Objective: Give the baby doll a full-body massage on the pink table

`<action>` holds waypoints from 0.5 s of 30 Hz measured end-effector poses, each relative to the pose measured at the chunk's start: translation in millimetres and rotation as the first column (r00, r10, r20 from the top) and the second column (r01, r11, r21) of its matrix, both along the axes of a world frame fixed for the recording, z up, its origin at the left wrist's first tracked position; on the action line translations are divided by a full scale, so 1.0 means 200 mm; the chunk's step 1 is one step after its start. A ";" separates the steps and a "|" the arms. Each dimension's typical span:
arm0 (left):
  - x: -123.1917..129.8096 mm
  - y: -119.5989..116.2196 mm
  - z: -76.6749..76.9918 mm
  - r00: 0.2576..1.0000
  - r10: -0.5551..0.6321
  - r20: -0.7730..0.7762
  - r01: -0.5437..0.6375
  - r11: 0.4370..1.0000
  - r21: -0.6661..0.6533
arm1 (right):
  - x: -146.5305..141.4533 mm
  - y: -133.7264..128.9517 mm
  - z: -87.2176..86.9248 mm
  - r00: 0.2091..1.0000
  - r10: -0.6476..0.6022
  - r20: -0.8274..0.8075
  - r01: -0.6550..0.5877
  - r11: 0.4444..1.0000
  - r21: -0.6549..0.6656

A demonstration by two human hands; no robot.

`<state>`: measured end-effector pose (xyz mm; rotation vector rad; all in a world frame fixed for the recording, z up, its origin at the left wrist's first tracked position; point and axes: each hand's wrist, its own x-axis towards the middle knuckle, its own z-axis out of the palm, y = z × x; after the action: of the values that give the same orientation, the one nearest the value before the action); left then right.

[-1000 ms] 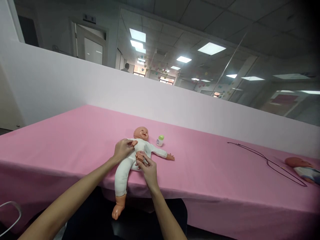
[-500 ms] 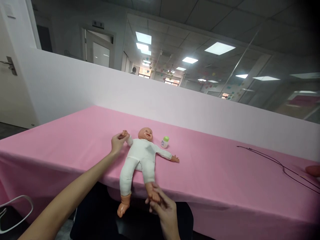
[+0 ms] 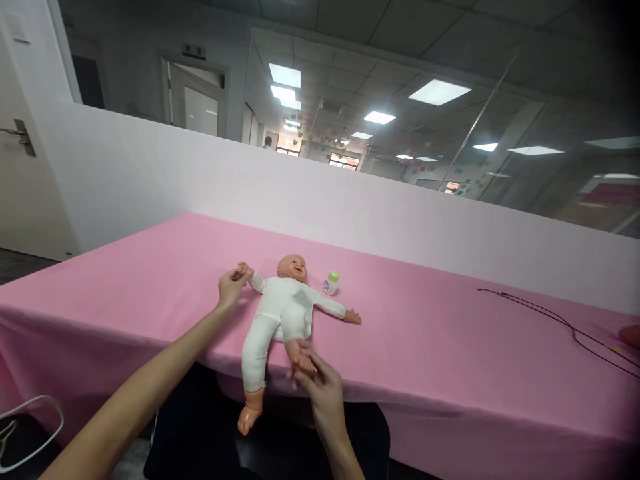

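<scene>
A baby doll [image 3: 287,300] in a white suit lies on its back on the pink-covered table [image 3: 425,340], its head away from me. My left hand [image 3: 231,288] is closed around the doll's hand on the left side. Lower down, my right hand [image 3: 323,383] grips the doll's foot on the right side, and that leg is bent upward. The doll's other leg hangs past the table's front edge. Beside the doll's head stands a small jar with a green lid [image 3: 331,283], touched by neither hand.
A thin black cord [image 3: 545,317] lies on the table's right side, near a partly visible brown object [image 3: 631,335]. Behind the table runs a white wall [image 3: 320,200] with glass above. A white cable [image 3: 57,427] loops at the lower left.
My right hand has pushed the doll's foot up toward its body, bending the leg more. My left hand, still on the doll's hand, has shifted slightly left.
</scene>
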<state>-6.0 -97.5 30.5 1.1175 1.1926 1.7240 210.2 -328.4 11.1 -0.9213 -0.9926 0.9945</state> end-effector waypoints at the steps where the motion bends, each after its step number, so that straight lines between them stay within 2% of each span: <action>1: -0.04 0.01 -0.02 0.998 0.046 0.045 -0.044 0.998 -0.050 | 0.02 -0.09 -0.07 1.000 0.006 -0.018 -0.007 0.999 -0.032; 4: -0.10 0.02 -0.06 0.992 0.096 0.078 -0.088 0.991 -0.097 | 0.03 -0.26 -0.28 0.996 0.020 -0.091 -0.029 0.994 -0.102; 6: -0.09 0.01 -0.05 0.993 0.092 0.077 -0.086 0.993 -0.087 | 0.03 -0.29 -0.34 0.995 0.016 -0.098 -0.025 0.995 -0.098; 7: -0.07 0.00 -0.03 0.994 0.082 0.071 -0.077 0.994 -0.071 | 0.03 -0.28 -0.33 0.997 0.015 -0.078 -0.021 0.997 -0.078; 9: -0.01 -0.03 0.03 1.000 0.021 0.010 -0.021 1.000 0.018 | 0.03 -0.20 -0.24 1.000 0.002 -0.009 -0.003 1.000 -0.024; 11: 0.07 -0.07 0.09 0.984 -0.076 -0.164 0.102 0.982 0.159 | 0.02 -0.08 -0.09 0.998 -0.035 0.054 0.034 0.999 0.026; 13: 0.16 -0.12 0.13 0.892 -0.134 -0.432 0.262 0.932 0.251 | 0.00 0.06 0.06 0.995 -0.056 0.087 0.051 0.997 0.064; 15: 0.22 -0.15 0.14 0.767 -0.130 -0.628 0.355 0.902 0.245 | -0.03 0.19 0.14 0.994 -0.026 0.107 0.022 0.999 0.041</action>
<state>38.2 -128.0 57.9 2.0653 1.0308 1.4396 203.9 -289.6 39.3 -0.9593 -1.0858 0.9092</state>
